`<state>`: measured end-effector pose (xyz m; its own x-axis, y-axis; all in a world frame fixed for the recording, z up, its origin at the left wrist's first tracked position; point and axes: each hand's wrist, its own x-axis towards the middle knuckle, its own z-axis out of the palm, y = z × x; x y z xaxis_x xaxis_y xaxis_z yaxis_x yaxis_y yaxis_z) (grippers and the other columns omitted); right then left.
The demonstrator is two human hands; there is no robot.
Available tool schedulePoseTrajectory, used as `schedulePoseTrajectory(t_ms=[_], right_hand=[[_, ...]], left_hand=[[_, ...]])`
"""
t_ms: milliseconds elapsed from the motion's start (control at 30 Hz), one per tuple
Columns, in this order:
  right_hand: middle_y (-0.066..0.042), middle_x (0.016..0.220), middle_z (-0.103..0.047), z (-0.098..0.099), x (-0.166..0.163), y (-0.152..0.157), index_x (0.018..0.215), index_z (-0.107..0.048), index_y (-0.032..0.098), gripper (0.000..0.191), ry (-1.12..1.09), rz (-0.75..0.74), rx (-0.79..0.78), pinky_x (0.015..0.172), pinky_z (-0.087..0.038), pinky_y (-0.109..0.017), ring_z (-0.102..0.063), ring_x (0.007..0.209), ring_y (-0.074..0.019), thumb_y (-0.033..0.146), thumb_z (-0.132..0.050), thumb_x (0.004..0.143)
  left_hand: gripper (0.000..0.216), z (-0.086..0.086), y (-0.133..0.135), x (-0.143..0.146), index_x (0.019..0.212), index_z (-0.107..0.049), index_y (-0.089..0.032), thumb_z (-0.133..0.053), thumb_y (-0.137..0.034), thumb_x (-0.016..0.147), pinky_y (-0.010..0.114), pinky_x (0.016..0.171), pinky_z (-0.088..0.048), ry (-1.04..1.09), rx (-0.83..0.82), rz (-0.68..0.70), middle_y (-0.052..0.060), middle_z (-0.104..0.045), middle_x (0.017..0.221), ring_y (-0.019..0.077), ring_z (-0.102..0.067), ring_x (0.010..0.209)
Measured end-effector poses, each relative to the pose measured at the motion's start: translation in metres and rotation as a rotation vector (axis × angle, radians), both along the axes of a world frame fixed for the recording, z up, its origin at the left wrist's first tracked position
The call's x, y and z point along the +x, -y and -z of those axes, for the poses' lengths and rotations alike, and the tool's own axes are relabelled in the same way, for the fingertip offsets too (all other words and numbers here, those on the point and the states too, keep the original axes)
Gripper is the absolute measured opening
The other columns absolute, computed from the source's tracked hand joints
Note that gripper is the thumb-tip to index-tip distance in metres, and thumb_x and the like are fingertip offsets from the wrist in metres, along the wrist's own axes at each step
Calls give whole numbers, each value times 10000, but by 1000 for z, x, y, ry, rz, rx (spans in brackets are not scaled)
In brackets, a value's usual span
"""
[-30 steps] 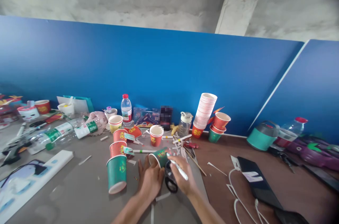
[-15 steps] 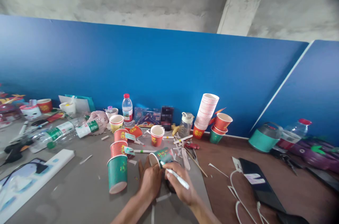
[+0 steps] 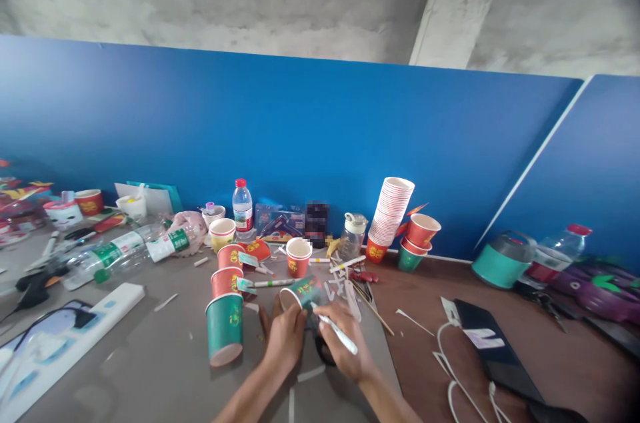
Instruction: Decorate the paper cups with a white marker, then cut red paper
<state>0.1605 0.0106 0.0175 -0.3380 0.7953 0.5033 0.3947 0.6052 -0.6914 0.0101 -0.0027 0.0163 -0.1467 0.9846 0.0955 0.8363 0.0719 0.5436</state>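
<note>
A green paper cup [image 3: 304, 290] lies on its side in front of me, its open rim toward the left. My left hand [image 3: 285, 333] grips it near the rim from the near side. Between the fingers of my right hand [image 3: 345, 343] is a white marker pen [image 3: 341, 335], its tip against or very near the cup's side; contact is hard to make out. Left of my hands, a row of joined cups lies on the grey mat: a green cup [image 3: 225, 329] nearest, then red cups [image 3: 227, 281] behind. Beyond the held cup stands an upright red cup [image 3: 299, 258].
A tall stack of paper cups [image 3: 391, 211] and nested cups [image 3: 419, 239] stand by the blue partition [image 3: 320, 123]. A water bottle [image 3: 243, 209] and glass jar [image 3: 353, 236] are at the back. Left lies a white power strip [image 3: 75, 349]; right, a dark phone [image 3: 493, 343] with cables.
The marker tip has shifted slightly right along the cup's side. The cup has turned or tilted a little in my left hand, and the whole view has shifted slightly.
</note>
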Motion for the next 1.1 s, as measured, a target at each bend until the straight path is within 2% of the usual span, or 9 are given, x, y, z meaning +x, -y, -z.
schedulePoseTrajectory(t_ms=[100, 267, 433, 600, 767, 867, 933, 1067, 1100], right_hand=[[-51, 827, -660, 3, 0, 0, 955, -645, 220, 226, -80, 36, 10, 747, -473, -342, -598, 813, -211, 274, -449, 856], [-34, 835, -658, 2, 1, 0, 956, -653, 239, 229, -7, -60, 16, 754, -473, -338, -595, 829, -201, 266, -455, 845], [-56, 902, -677, 1, 4, -5, 940, -651, 232, 228, -18, 154, 52, 781, -470, -376, -604, 870, -225, 223, -455, 825], [-32, 851, -673, 3, -1, -1, 995, -633, 241, 247, 102, -51, 122, 830, -448, -385, -603, 842, -210, 190, -474, 812], [-73, 928, -677, 4, 3, -5, 971, -634, 206, 232, 20, 166, 63, 800, -455, -389, -599, 889, -231, 199, -446, 835], [-50, 867, -662, 3, 2, -2, 987, -637, 219, 234, 54, -8, 59, 761, -468, -354, -594, 845, -208, 226, -456, 838], [-43, 867, -661, 3, 2, -1, 1006, -633, 226, 246, 74, -54, 63, 780, -461, -359, -592, 842, -203, 216, -458, 834], [-64, 894, -672, 2, 4, -3, 929, -645, 203, 217, -24, 113, 49, 778, -457, -368, -599, 870, -225, 230, -455, 829], [-64, 897, -670, 2, 4, -2, 929, -643, 205, 216, -29, 106, 43, 773, -460, -361, -599, 871, -224, 226, -453, 828]], left_hand=[[313, 3, 2, 2, 867, -661, -226, -348, -230, 863, 602, 1054, -64, -4, 1, 62, 90, -676, 1107, 299, -324, 1314], [365, 0, 3, 3, 983, -652, -262, -312, -206, 862, 601, 1058, -7, 53, -31, 100, 54, -641, 1188, 276, -336, 1305], [330, 3, 2, 3, 883, -662, -240, -335, -211, 853, 587, 1067, -21, 76, 1, 95, 70, -640, 1183, 282, -351, 1298], [364, 5, 2, 3, 974, -655, -263, -318, -191, 858, 620, 1050, -18, 75, 11, 132, 45, -659, 1154, 291, -382, 1269], [331, 4, 3, 2, 931, -663, -259, -347, -195, 852, 609, 1058, -34, 63, 43, 146, 50, -657, 1153, 284, -380, 1271], [342, 7, 3, 2, 978, -652, -292, -351, -189, 852, 619, 1053, -38, 46, 42, 164, 27, -653, 1164, 288, -362, 1285], [338, 7, 2, 2, 965, -655, -290, -350, -194, 853, 623, 1050, -58, 45, 33, 161, 32, -667, 1136, 291, -368, 1280], [317, 7, 2, 2, 908, -661, -253, -355, -193, 850, 621, 1053, -58, 37, 69, 173, 52, -675, 1113, 283, -411, 1247], [323, 7, 2, 2, 925, -660, -253, -355, -184, 847, 622, 1053, -55, 33, 68, 177, 52, -668, 1128, 282, -415, 1244]])
